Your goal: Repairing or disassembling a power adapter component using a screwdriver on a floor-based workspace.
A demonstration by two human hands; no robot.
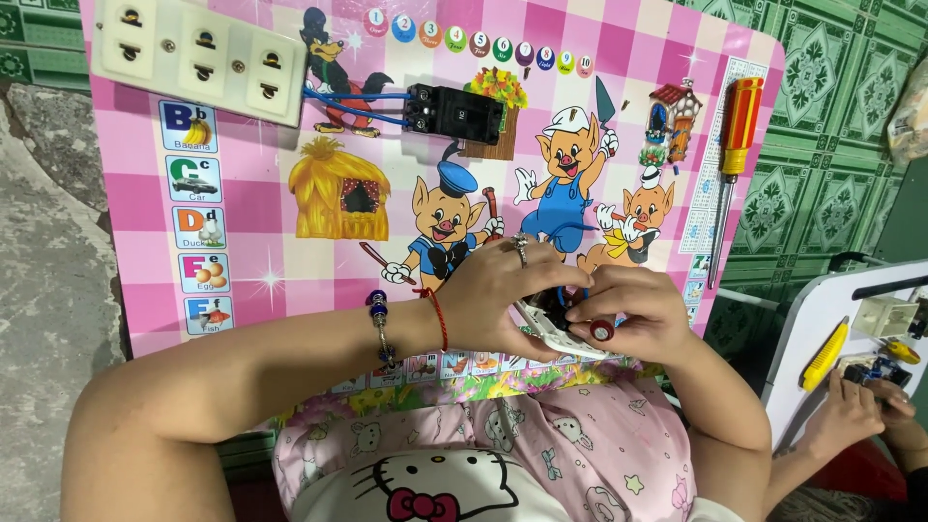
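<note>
1. Head view, hands: the left hand [498,290] and right hand [633,309] are meeting at the near edge of the pink cartoon table [619,77], and both are closing on a small white electrical part [556,333]. The left grip is wrapping over its top, while the right grip is pinching it from the right side, thumb next to a little red button [601,331]. So the part is sitting right between the two grips, mostly hidden by fingers, tilted a bit.
2. Same view, further up the table: a white triple socket strip [198,58] is lying at the far left corner, and blue wires [358,104] are running from it to a black breaker [454,111]. A screwdriver with an orange-red handle [730,169] is lying near the table's right edge, well apart from the hands.
3. Right side: another person's hand [851,416] is working at a white board [822,319] with a yellow tool [825,356] on it.
</note>
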